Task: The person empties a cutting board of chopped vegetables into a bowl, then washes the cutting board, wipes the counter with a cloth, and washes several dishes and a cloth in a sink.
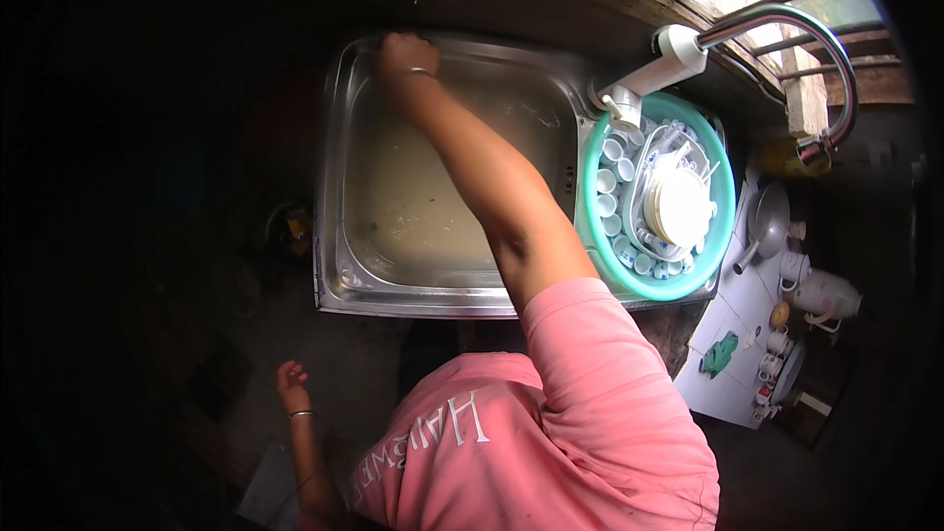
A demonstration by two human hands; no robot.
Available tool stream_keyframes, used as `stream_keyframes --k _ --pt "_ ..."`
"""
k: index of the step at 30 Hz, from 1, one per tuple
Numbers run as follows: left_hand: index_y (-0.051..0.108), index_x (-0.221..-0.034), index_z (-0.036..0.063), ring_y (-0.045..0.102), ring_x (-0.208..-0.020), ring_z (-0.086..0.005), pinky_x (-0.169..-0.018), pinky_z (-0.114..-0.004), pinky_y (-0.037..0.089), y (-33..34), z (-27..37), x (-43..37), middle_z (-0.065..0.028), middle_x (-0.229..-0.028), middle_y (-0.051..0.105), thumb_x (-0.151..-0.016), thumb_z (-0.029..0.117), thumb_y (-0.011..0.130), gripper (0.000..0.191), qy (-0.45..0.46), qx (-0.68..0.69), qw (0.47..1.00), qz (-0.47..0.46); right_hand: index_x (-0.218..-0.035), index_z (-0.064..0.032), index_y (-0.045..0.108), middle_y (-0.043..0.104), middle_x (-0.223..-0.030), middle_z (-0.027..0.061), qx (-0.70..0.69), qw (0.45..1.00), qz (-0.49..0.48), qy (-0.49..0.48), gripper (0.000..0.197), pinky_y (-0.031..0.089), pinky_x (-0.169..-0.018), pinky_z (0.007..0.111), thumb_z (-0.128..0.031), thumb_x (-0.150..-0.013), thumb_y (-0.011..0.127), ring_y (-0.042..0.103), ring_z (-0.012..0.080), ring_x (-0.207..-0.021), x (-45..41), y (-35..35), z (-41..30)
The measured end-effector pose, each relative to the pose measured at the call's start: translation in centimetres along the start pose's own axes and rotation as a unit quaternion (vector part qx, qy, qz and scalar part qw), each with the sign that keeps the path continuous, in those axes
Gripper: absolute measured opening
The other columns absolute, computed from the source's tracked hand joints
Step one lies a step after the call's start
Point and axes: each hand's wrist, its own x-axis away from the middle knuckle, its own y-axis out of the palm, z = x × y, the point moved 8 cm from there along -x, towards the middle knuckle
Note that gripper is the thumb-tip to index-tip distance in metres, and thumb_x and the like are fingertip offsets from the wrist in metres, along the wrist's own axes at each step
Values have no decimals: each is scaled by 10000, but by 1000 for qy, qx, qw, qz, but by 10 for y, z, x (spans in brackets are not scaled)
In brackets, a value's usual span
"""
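Note:
My right arm stretches over a stainless steel sink [428, 302] with cloudy water [435, 214] and small bits floating in it. At the far left corner of the rim is my right hand [409, 55], blurred and with the fingers curled. Whether it grips anything there is hidden. My left hand [293, 377] hangs low at my left side, away from the sink, with nothing in it and its fingers loosely apart. Each wrist has a bangle. A green plastic basin [719, 258] to the right of the sink bowl holds several small white cups [606, 181], a clear container and stacked white dishes [678, 206].
A white faucet [656, 74] with a curved metal spout [844, 59] rises behind the basin. On the white-tiled counter [726, 310] at right are a pan [769, 221], a jug [826, 293], several mugs and a green cloth [719, 354]. A barred window [782, 7] is at upper right.

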Motion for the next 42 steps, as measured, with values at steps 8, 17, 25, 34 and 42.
stream_keyframes --k 8,17,25,34,42 --pt "503 -966 -7 532 -816 -162 -653 -260 462 16 5 7 -93 -918 527 -866 55 356 188 -10 -9 1000 -13 -803 -81 648 611 -866 141 51 994 56 82 220 475 -705 383 -210 -749 478 593 292 -829 32 -60 113" --pt "487 -1016 -6 538 -743 -139 -695 -257 440 50 31 2 -105 -924 553 -864 58 346 217 -30 -36 995 -86 -755 -34 590 561 -841 178 138 977 153 51 128 483 -648 407 -128 -715 512 591 330 -754 82 -81 193" --pt "482 -1025 0 535 -727 -127 -707 -254 431 61 57 2 -103 -913 563 -857 60 370 210 24 -11 993 -112 -805 -20 555 596 -835 182 94 972 96 193 142 492 -629 391 -118 -736 479 600 321 -745 127 -88 222" --pt "482 -1026 3 532 -728 -131 -705 -249 430 78 64 5 -106 -911 562 -854 56 374 210 40 -22 989 -139 -791 -65 614 614 -836 112 248 961 5 118 168 507 -596 339 -111 -768 454 624 252 -710 150 -76 209" --pt "482 -1028 -5 533 -744 -135 -701 -252 435 77 68 16 -108 -909 556 -858 65 371 215 47 -38 987 -150 -734 -62 561 580 -716 93 315 949 22 7 95 496 -508 322 -92 -732 471 615 226 -624 223 -52 191"
